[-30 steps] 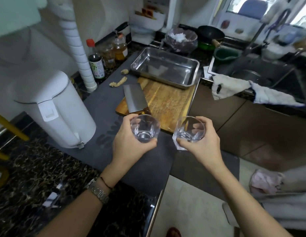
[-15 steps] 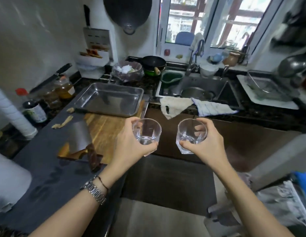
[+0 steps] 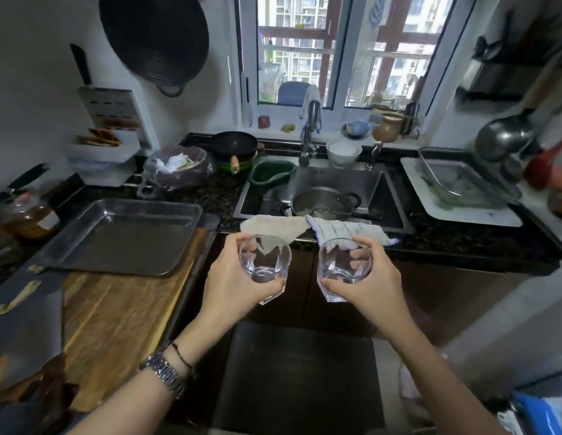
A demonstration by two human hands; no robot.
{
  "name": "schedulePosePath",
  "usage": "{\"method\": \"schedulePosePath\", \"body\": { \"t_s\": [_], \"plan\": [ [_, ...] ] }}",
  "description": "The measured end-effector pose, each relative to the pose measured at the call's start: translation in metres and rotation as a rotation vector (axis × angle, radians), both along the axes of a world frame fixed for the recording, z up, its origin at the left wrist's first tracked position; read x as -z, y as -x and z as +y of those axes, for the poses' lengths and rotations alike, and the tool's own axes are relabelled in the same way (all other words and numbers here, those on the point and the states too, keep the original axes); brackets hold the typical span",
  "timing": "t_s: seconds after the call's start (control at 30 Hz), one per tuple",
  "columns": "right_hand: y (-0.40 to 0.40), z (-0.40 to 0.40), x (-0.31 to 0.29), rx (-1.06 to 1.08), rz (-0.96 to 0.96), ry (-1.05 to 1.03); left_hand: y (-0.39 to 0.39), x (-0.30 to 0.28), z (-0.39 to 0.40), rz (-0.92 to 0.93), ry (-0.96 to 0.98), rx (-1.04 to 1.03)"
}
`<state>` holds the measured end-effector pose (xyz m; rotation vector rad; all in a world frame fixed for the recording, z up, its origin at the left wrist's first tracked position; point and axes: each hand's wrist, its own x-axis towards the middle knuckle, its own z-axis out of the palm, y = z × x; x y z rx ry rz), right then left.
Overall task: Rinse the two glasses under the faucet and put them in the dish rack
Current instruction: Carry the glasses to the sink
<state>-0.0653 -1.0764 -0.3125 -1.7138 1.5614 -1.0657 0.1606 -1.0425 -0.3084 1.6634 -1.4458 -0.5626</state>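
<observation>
1. The left hand [image 3: 232, 281] has its fingers [image 3: 234, 243] curled round the left glass [image 3: 264, 266], thumb under the base side, holding it upright in the air.
2. The right hand [image 3: 372, 285] grips the right glass [image 3: 342, 270] the same way, fingers wrapped over the far rim and thumb along the near wall; this glass is also upright.
3. The two clear, faceted glasses are held side by side, near each other but apart, in front of the dark worktop [image 3: 461, 243] edge and short of the sink [image 3: 377, 189].
4. A metal watch [image 3: 163, 376] and a thin cord band sit on the left wrist.
5. Two cloths [image 3: 308, 227] hang over the sink's front rim, just beyond the glasses.
6. Inside the sink stands a metal pot [image 3: 320, 202]; a green basket [image 3: 272, 174] rests at its back left corner.
7. The faucet [image 3: 309, 136] rises behind the sink, under the window.
8. The dish rack [image 3: 461, 180] sits on a white tray to the right of the sink.
9. To the left lie a steel tray [image 3: 123, 233] and a wooden cutting board [image 3: 116, 315].
</observation>
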Motion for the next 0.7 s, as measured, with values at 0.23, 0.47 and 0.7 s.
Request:
{"method": "schedulePosePath", "body": {
  "t_s": [0.23,0.47,0.7],
  "plan": [
    [0.003,-0.080,0.028,-0.017,0.038,-0.032,0.007,0.022,-0.089,0.009,-0.007,0.029],
    [-0.012,-0.185,0.034,-0.019,0.094,0.030,-0.011,0.027,-0.199,0.000,-0.014,0.047],
    [-0.020,-0.257,0.047,-0.007,0.076,0.008,-0.019,0.034,-0.278,0.015,-0.012,0.038]
  ]
}}
